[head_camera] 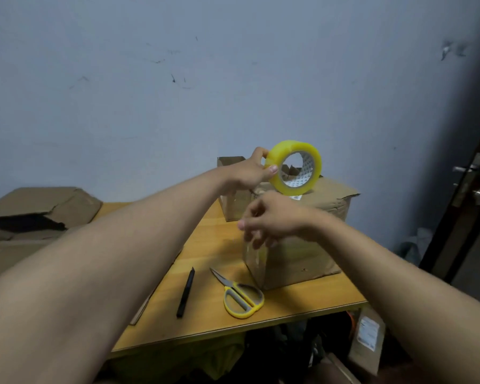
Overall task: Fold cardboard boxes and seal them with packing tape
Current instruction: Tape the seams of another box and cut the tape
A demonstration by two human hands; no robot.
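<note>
1. Two hands are working above a cardboard box (pixel 302 256): the left hand (pixel 250 173) is gripping a yellow tape roll (pixel 295 170) by its rim, holding it upright over the box top.
2. Blurred, the right hand (pixel 266 220) is hovering at the box's near corner, fingers loosely curled; whether it pinches tape I cannot tell.
3. Scissors (pixel 240 296) and a black pen (pixel 185 292) are lying on the counter (pixel 205 245) just beside the box.
</note>
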